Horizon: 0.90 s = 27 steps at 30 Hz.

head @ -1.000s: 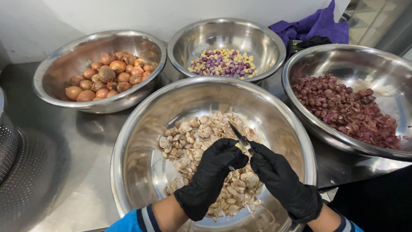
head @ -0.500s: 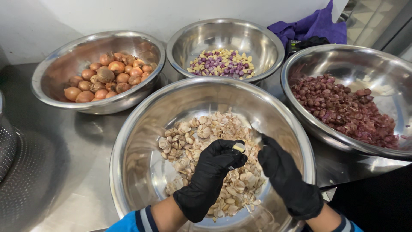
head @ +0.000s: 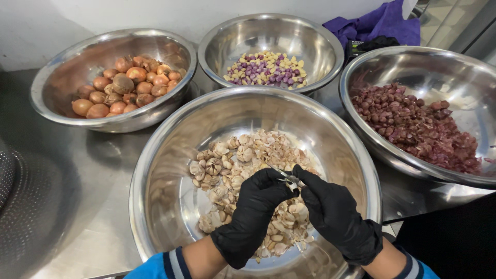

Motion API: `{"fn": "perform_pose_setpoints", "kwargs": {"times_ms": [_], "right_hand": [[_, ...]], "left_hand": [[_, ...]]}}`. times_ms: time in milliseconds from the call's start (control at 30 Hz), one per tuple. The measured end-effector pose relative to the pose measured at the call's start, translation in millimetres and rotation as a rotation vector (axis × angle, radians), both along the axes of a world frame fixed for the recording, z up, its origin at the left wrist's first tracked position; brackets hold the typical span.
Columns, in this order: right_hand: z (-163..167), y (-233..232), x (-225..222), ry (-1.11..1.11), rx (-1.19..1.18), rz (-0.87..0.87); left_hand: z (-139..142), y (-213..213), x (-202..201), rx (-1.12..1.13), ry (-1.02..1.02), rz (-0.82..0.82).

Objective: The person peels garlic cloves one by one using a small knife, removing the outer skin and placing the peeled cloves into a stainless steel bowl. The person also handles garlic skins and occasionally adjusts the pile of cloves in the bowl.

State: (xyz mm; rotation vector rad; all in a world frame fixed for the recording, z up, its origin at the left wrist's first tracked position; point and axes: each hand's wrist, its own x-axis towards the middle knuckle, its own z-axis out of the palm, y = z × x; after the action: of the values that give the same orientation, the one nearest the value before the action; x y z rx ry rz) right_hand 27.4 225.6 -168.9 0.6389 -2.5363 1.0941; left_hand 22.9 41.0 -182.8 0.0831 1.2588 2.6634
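Since the earlier views, the left hand point(head: 258, 206) and right hand point(head: 330, 212) have drawn together at lower centre of the frame; the knife blade point(head: 283, 174), previously raised toward upper left, now lies low between the fingertips.

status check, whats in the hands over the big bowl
Left black-gloved hand pinching a small pale garlic clove; right black-gloved hand working a small knife against it. Both over the large steel bowl of garlic skins. Nothing blocking.
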Motion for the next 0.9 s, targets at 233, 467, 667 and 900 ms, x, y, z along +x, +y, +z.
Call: {"fn": "perform_pose_setpoints", "kwargs": {"times_ms": [233,467,667,900], "right_hand": [[-22.3,8.5,-4.7,-0.037,-0.14,0.029],[-22.6,4.4,-0.6,0.006,-0.137,-0.057],[-7.4,5.5,3.7,0.141,-0.009,-0.026],[-59.2,16.3,-6.0,0.08,-0.2,-0.037]], "left_hand": [[-4.2,-1.2,1.0,-0.05,0.005,-0.012],[-25.5,10.9,-4.4,-0.085,0.073,0.05],[-34.7,19.0,1.4,-0.177,0.134,0.131],[-18.3,1.7,-5.1,-0.115,0.075,0.027]]}}
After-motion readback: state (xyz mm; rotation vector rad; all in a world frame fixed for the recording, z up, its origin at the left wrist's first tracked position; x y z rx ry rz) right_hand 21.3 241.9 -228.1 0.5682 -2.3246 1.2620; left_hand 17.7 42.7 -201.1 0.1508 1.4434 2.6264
